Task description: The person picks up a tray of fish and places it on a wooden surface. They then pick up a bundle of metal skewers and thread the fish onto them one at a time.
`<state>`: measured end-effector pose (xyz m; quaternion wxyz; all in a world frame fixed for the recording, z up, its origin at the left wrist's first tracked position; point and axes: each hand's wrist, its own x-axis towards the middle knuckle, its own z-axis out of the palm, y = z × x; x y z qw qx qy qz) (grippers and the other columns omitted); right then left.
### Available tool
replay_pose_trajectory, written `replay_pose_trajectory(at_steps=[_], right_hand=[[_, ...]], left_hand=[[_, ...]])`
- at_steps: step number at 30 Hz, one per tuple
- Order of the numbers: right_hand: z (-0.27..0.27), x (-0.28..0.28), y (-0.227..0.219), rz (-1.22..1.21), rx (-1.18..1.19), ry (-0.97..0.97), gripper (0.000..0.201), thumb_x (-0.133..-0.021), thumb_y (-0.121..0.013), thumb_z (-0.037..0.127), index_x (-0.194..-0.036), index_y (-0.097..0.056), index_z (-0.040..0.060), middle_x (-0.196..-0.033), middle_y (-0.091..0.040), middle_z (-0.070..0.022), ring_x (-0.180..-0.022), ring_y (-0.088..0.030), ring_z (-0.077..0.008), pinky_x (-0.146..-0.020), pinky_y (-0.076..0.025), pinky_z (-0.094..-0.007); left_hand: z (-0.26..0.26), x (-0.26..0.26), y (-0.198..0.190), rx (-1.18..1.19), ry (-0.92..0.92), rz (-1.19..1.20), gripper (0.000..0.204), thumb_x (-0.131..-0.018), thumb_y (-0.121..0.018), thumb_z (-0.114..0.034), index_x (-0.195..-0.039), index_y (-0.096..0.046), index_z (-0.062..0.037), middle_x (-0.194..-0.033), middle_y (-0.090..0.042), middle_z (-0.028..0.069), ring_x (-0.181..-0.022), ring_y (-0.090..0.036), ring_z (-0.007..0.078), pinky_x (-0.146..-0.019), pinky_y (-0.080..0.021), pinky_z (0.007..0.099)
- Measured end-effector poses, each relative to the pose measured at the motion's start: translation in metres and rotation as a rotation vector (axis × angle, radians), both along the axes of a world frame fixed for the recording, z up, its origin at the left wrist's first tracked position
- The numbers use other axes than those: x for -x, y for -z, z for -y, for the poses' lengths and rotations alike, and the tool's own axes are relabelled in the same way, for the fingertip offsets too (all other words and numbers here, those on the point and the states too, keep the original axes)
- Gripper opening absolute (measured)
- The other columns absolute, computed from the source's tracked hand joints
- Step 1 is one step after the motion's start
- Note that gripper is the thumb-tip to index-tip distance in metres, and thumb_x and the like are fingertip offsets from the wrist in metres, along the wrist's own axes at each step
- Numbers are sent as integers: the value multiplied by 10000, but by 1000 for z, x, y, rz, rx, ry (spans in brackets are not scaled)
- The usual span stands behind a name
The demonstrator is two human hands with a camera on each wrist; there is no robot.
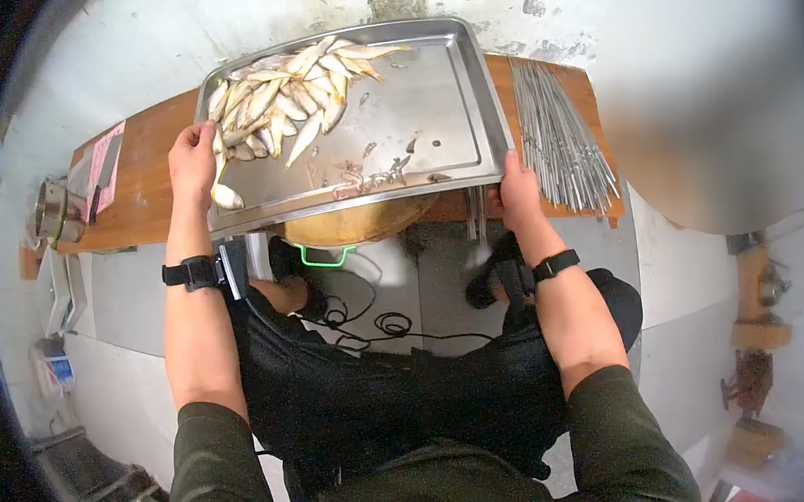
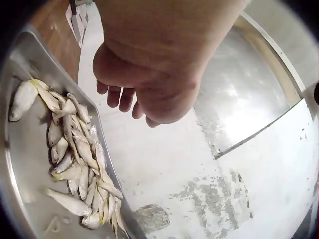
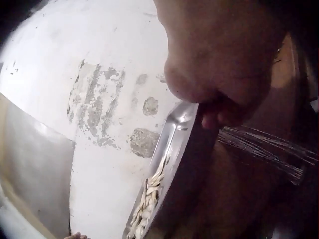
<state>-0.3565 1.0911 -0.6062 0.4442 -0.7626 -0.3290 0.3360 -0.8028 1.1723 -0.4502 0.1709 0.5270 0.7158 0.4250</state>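
Observation:
A shallow rectangular metal tray (image 1: 407,105) is at the table's front, tilted. My right hand (image 1: 520,189) grips its right edge near the front corner; the right wrist view shows this hand (image 3: 224,74) with curled fingers at the rim. Small whole fish (image 1: 282,108) with yellow fins lie heaped in the tray's back left part. One fish (image 1: 225,196) lies apart, nearer the front left. My left hand (image 1: 192,165) is by the tray's left side. From the left wrist, that hand (image 2: 149,74) hangs above the rim, its fingers (image 2: 113,96) loosely curled and nothing visible between them.
Many thin metal skewers (image 1: 561,139) lie on the wooden table (image 1: 150,149) to the right. At its left are a knife (image 1: 106,171) on pink paper and a metal pot (image 1: 59,211). Below the tray's front edge is a round board (image 1: 361,224) with a green handle (image 1: 327,260).

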Motion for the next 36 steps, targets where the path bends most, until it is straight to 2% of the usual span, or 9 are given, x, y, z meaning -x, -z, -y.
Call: replay_pose_trajectory(at_steps=[2, 3, 4, 6, 7, 14, 20, 30, 36], right_hand=[[13, 13, -33, -641, -211, 132, 418, -950, -464, 385, -850, -545, -13, -614, -533, -71, -476, -499, -164, -431, -392, -314], [12, -5, -9, -647, -225, 56, 430, -928, -492, 388, -881, -569, -32, -688, -617, -138, -539, -583, -265, -494, -456, -370], [13, -12, 21, -641, -219, 60, 430, -928, -492, 388, -881, -569, -32, -688, -617, -138, -539, -583, -265, -494, -456, -370], [26, -6, 32, 675, -69, 8, 410, -905, -512, 368, -959, -592, -31, -812, -661, -225, -683, -639, -391, -592, -502, -438], [36, 2, 21, 579, 150, -115, 364, -869, -555, 368, -989, -592, 26, -902, -654, -252, -866, -622, -444, -750, -489, -522], [40, 42, -4, 741, 460, -423, 548, -779, -668, 445, -1089, -548, 9, -951, -657, -248, -922, -634, -405, -795, -514, -485], [32, 30, 22, 738, 401, -452, 361, -804, -626, 342, -968, -658, 23, -920, -655, -251, -902, -631, -401, -802, -511, -457], [29, 18, 23, 631, 199, -388, 337, -811, -589, 275, -894, -658, -43, -895, -628, -297, -895, -610, -443, -795, -494, -462], [26, -7, 34, 514, 132, -197, 348, -850, -520, 237, -916, -628, -87, -883, -625, -314, -899, -606, -457, -775, -481, -452]], left_hand=[[-5, 1, 8, 6, 24, 35, 360, -871, -609, -332, -1015, -660, -5, -901, -665, 63, -816, -574, 132, -763, -456, 279], [-4, -2, 5, 6, 17, 22, 364, -871, -608, -335, -1014, -659, -4, -906, -666, 66, -819, -575, 134, -767, -454, 278], [-4, -4, 4, 4, 9, 9, 368, -871, -606, -339, -1013, -658, -3, -912, -667, 69, -823, -576, 137, -771, -453, 278], [-12, -1, 8, 30, 30, 0, 384, -871, -603, -344, -1029, -653, 3, -917, -667, 74, -835, -580, 139, -779, -453, 281], [-14, -2, 11, 8, 46, 21, 395, -871, -601, -347, -1040, -650, 6, -929, -668, 81, -844, -585, 144, -785, -454, 284], [-17, -1, 10, 25, 61, -18, 429, -865, -601, -363, -1073, -642, 11, -997, -673, 116, -896, -616, 185, -818, -458, 300], [-9, -1, 1, 30, 52, -79, 429, -861, -602, -366, -1068, -643, 8, -997, -673, 113, -898, -616, 179, -822, -457, 298], [-2, 7, 4, -7, 52, -23, 400, -858, -613, -343, -1030, -651, 16, -929, -677, 107, -849, -614, 167, -792, -464, 291], [-9, 0, 6, -19, 73, -14, 387, -858, -614, -331, -1018, -652, 20, -935, -678, 114, -858, -620, 180, -793, -464, 301]])
